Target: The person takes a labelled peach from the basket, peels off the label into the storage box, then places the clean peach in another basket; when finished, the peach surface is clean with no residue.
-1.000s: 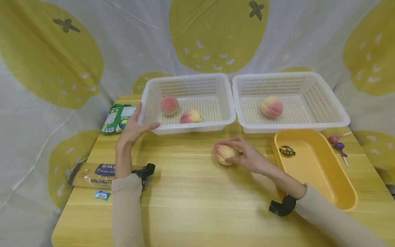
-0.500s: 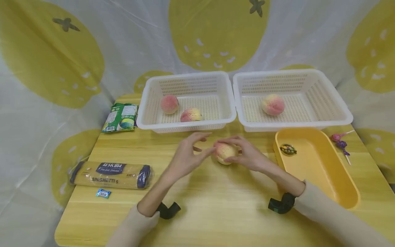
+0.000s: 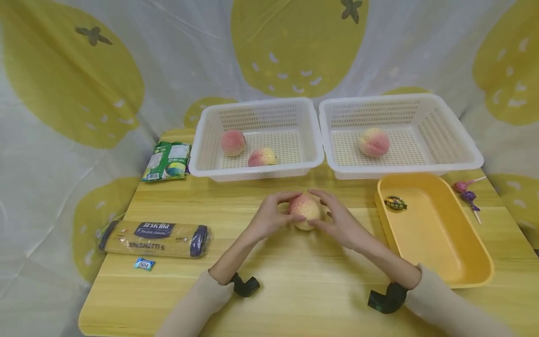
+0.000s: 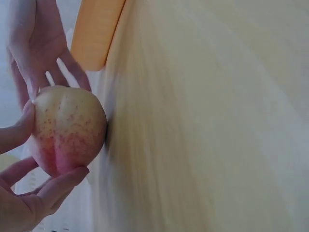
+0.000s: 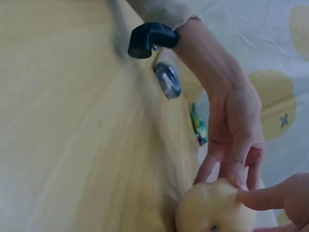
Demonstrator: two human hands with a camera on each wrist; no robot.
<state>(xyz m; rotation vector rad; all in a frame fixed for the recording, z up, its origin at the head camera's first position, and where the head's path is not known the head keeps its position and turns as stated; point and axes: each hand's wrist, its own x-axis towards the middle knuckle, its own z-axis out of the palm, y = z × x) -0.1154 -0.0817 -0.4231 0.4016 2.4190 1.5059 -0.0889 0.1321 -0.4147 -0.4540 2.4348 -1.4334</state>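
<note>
A pink-and-yellow peach (image 3: 305,211) is between my two hands at the middle of the table, in front of the white baskets. My left hand (image 3: 271,216) holds its left side with thumb and curved fingers, as the left wrist view shows on the blushed peach (image 4: 70,130). From the other side my right hand (image 3: 342,225) grips it, thumb near and index finger at the far side. In the right wrist view the paler side of the peach (image 5: 215,208) shows, cut off by the lower edge.
Behind stand a left white basket (image 3: 265,172) with two peaches and a right white basket (image 3: 404,169) with one. A yellow tub (image 3: 438,243) is at right, with two lollipops (image 3: 465,192) beyond. At left lie spaghetti (image 3: 156,239), a small blue packet (image 3: 144,264) and a green packet (image 3: 168,161).
My left hand has left the left basket's rim and come right to the peach, now holding it too. The right hand has stayed at the peach, which has turned slightly.
</note>
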